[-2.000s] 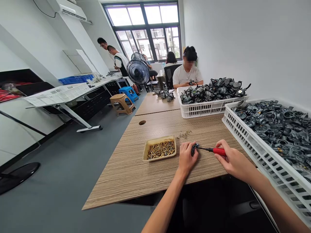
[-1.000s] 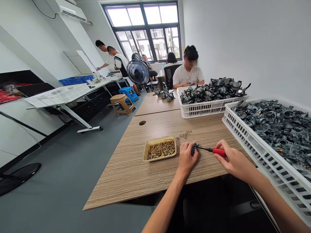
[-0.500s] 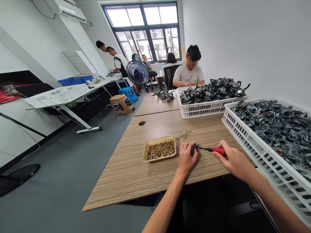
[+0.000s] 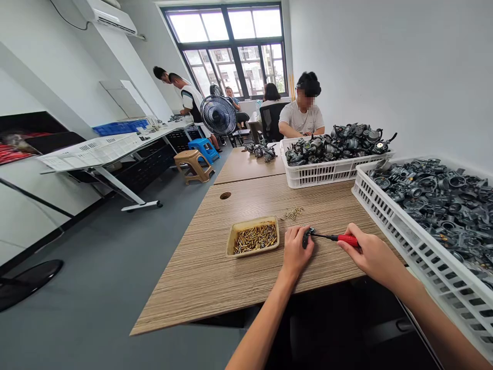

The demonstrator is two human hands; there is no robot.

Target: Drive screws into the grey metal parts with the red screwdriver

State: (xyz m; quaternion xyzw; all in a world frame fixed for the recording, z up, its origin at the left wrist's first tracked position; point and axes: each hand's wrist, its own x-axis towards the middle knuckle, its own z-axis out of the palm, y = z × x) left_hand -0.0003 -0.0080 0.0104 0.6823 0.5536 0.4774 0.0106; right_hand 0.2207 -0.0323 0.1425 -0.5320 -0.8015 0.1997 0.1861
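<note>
My left hand (image 4: 297, 252) is closed on a small dark metal part (image 4: 307, 237), pressing it against the wooden tabletop; the fingers cover much of it. My right hand (image 4: 370, 253) grips the red handle of a screwdriver (image 4: 347, 240), whose dark shaft points left and reaches the part. Whether its tip sits in a screw is too small to tell. Left of my left hand stands a cream tray (image 4: 230, 246) full of brass-coloured screws (image 4: 256, 239). Just beyond my hands lies a small loose pile of the same kind of screws (image 4: 293, 213).
A white crate (image 4: 408, 231) heaped with dark metal parts borders my right arm. Another white crate (image 4: 327, 174) of carburetor-like assemblies stands farther back, with a seated person (image 4: 302, 115) behind it. More assemblies (image 4: 262, 150) lie on the far table. A fan (image 4: 218, 115) stands beyond.
Both hands, the part and the screwdriver stay almost in place. The seated person across the table has shifted their head and arm slightly.
</note>
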